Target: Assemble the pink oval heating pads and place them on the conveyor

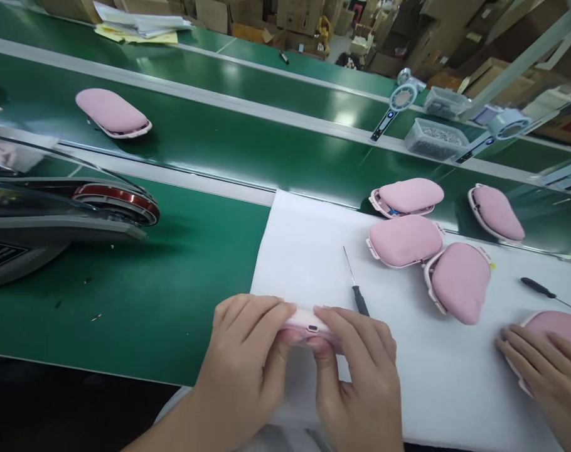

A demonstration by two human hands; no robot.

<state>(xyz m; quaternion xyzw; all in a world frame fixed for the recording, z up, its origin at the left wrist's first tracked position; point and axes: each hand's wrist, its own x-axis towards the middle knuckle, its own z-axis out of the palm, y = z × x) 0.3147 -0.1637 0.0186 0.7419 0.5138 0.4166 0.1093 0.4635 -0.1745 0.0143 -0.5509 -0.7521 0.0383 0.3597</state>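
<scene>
Between my two hands is a pink and white device (304,319) with a small dark port on the edge facing me. My left hand (248,351) grips its left end, fingers on top and thumb underneath. At the other end, my right hand (358,364) pinches it the same way. Both hands are closed on it, just above the white foam sheet (309,251). A thin screwdriver (357,295) with a black handle lies on the sheet past my right hand. Most of the device's body is hidden by my fingers.
Several pink padded devices with partly open rims, such as this one (405,242), lie at right. A co-worker's hand (544,370) rests on another. A dark machine with a red wheel (116,201) stands at left. Handheld fans (402,99) and a screw bin (436,138) are beyond the belt.
</scene>
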